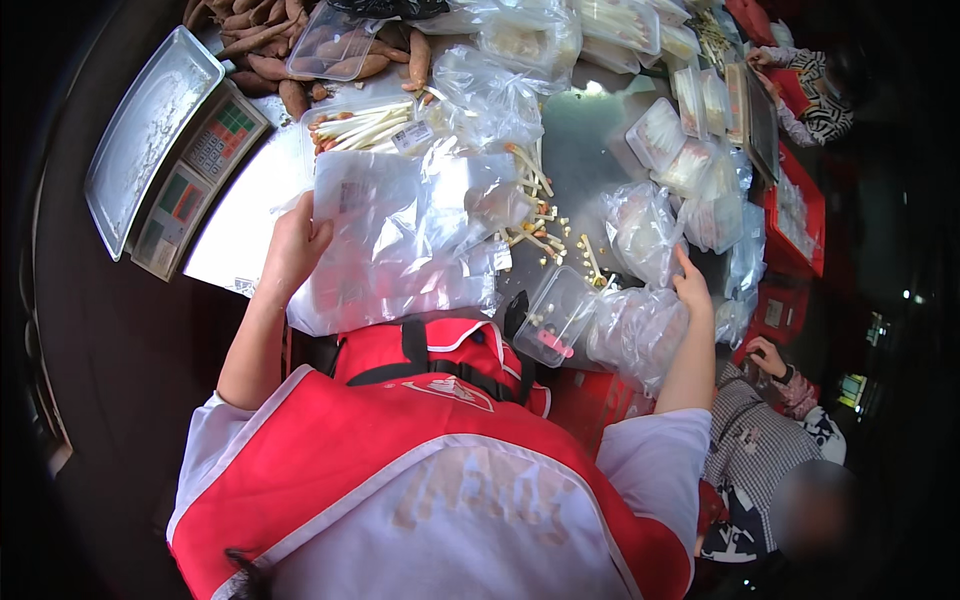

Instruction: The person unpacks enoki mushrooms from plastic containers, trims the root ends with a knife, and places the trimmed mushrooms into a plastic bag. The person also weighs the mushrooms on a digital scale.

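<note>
My left hand (294,244) grips the left edge of a stack of flat clear plastic bags (375,240), thumb on top. Off to the right, my right hand (691,281) touches a bunched clear plastic bag (641,232) whose contents are hard to make out; whether its fingers grip the bag cannot be told. Beyond the flat bags, a clear tray (360,127) holds long pale stalks with reddish ends. Cut stalk pieces (536,232) lie scattered between my hands. Nearer me, an open clear plastic box (555,315) has a small pink object inside.
A digital scale (184,180) with a metal pan (154,139) stands at the left. Sweet potatoes (270,67) are piled at the top left. Packed clear boxes (656,135) and a red crate (806,217) are at the right. Two other people (772,427), (806,90) are at the right.
</note>
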`<state>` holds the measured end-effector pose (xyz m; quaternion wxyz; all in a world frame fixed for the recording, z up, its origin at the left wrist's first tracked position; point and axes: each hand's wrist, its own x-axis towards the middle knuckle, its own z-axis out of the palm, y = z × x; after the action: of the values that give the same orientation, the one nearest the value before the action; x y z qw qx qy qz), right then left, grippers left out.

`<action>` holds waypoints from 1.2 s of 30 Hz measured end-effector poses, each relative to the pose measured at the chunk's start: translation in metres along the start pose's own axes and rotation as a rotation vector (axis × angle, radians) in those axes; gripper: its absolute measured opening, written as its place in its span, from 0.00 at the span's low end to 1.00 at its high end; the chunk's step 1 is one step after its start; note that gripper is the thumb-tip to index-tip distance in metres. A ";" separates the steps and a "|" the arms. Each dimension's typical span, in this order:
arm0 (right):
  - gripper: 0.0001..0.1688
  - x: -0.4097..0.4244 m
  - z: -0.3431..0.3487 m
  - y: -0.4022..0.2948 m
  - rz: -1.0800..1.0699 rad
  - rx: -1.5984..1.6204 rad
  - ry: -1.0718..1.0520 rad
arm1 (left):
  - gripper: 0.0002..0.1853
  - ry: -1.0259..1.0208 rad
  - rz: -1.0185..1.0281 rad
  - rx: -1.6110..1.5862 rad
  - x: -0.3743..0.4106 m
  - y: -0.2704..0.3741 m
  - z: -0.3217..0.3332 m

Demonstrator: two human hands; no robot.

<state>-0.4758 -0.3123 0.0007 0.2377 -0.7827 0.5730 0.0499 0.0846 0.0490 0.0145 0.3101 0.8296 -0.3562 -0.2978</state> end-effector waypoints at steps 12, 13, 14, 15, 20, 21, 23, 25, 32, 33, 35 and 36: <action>0.28 -0.029 0.068 -0.273 -0.395 0.722 -0.052 | 0.09 0.185 0.629 0.049 0.006 0.045 0.041; 0.36 -0.025 0.093 -0.288 -0.464 0.642 -0.022 | 0.09 0.162 0.610 0.041 0.005 0.045 0.042; 0.42 -0.023 0.115 -0.299 -0.512 0.498 0.054 | 0.12 0.144 0.580 0.070 0.007 0.043 0.043; 0.35 -0.023 0.136 -0.312 -0.517 0.528 0.121 | 0.14 0.180 0.562 0.085 0.008 0.042 0.043; 0.07 -0.052 0.138 -0.339 -0.752 0.491 0.213 | 0.26 0.319 0.461 0.021 0.019 0.037 0.046; 0.07 -0.060 0.129 -0.342 -0.824 0.500 0.138 | 0.27 0.356 0.443 -0.026 0.021 0.038 0.047; 0.07 -0.073 0.114 -0.339 -0.963 0.519 -0.015 | 0.25 0.190 0.340 -0.052 0.023 0.040 0.042; 0.11 -0.079 0.114 -0.329 -0.882 0.677 -0.194 | 0.20 0.105 0.387 0.041 0.024 0.045 0.035; 0.19 -0.065 0.175 -0.325 -0.898 0.468 -0.240 | 0.06 -0.498 0.737 -0.607 -0.014 0.115 -0.010; 0.18 -0.066 0.175 -0.328 -0.855 0.543 -0.246 | 0.06 -0.560 0.837 -0.739 -0.015 0.119 -0.013; 0.16 -0.067 0.172 -0.333 -0.766 0.693 -0.256 | 0.10 -0.586 0.653 -1.145 -0.017 0.120 -0.013; 0.15 -0.068 0.166 -0.334 -0.686 0.725 -0.310 | 0.11 -0.582 0.521 -1.332 -0.022 0.119 -0.011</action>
<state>-0.1592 -0.1045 -0.0168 0.5780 -0.7764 0.2222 -0.1171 0.0318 0.0033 0.1139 0.6979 0.2459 -0.3528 -0.5728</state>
